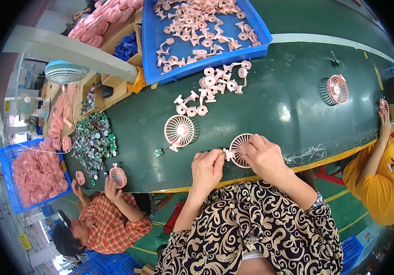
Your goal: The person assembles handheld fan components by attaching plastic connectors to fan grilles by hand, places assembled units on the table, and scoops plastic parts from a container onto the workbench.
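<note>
Near the front edge of the green table, a round pink fan grille (239, 151) is between my two hands. My right hand (263, 156) is closed on the grille, its fingers over the right side of the slats. On the other side, my left hand (208, 166) pinches at the small pale pink connector (228, 155) on the grille's edge; what its fingertips hold is partly hidden. Up and left of my hands lies another pink grille (179, 130), with a small green circuit board (159, 152) beside it. Beyond it is a loose row of pink brackets (209, 82).
A blue tray (206, 62) of pink brackets stands at the far side. Circuit boards (93, 142) are heaped at the left. One more grille (337, 89) lies at the right. Co-workers in a checked shirt (112, 220) and a yellow shirt (380, 178) sit on either side.
</note>
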Demonstrator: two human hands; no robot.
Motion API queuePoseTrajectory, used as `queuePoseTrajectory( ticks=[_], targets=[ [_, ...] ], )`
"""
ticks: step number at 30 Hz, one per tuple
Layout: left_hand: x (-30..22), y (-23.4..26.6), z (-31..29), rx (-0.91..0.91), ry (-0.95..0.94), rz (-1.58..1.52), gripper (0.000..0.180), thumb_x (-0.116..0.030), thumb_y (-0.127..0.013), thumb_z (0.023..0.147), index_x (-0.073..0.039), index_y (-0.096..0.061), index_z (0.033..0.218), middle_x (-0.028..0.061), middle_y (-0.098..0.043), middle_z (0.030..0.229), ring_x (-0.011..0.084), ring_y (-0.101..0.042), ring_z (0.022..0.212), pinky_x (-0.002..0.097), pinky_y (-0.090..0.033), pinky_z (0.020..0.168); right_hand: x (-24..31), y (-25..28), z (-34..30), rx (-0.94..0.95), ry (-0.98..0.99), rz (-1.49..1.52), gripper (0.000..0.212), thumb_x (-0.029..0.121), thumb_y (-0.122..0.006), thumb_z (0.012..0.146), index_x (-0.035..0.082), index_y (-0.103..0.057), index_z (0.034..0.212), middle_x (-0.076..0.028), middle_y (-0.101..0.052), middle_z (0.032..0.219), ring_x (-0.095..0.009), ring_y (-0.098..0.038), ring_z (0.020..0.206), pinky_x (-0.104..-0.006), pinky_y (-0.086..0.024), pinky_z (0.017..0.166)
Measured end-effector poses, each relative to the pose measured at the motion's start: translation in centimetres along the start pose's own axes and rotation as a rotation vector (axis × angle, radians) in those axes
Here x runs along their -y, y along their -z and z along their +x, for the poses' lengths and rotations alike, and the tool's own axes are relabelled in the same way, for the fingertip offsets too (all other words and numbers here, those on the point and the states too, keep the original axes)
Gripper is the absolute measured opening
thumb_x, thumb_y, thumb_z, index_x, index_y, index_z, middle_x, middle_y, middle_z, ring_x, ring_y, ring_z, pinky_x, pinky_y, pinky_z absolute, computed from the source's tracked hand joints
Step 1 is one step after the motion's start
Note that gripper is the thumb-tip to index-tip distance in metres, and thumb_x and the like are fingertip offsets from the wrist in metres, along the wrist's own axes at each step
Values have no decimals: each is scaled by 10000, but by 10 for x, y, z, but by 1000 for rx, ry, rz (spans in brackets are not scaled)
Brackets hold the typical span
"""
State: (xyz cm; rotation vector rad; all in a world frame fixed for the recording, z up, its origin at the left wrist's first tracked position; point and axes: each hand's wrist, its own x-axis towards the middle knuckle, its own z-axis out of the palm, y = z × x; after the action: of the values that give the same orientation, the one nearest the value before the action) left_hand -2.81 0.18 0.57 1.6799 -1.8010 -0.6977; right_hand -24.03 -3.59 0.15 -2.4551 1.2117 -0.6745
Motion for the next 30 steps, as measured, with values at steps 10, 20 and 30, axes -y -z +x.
queuePoseTrajectory(
  ticks=[10,20,30],
  targets=[
    [-13,-8,7,17,108,113,307,-216,-691,973,13,-629,1169,100,-641,669,315,-631,635,431,-477,700,9,-1,7,153,-47,-169,159,74,-689,728,7,-650,867,-119,-578,933,-253,-653,880,-349,-572,647],
    [-2,-18,12,19,42,-4,429,-179,-683,955,36,-533,1295,67,-625,659,321,-636,629,454,-501,772,9,10,-5,-8,-40,96,429,313,-855,776,40,-729,1083,-104,-650,1120,-298,-667,1011,-402,-589,816],
    [19,42,12,-418,-38,328,356,-90,-739,881,-54,-671,1228,151,-664,1155,376,-612,1010,462,-513,876,-61,68,-24,-326,-615,-194,313,219,-857,798,70,-733,1043,-130,-690,1122,-337,-701,952,-428,-577,796]
  ],
)
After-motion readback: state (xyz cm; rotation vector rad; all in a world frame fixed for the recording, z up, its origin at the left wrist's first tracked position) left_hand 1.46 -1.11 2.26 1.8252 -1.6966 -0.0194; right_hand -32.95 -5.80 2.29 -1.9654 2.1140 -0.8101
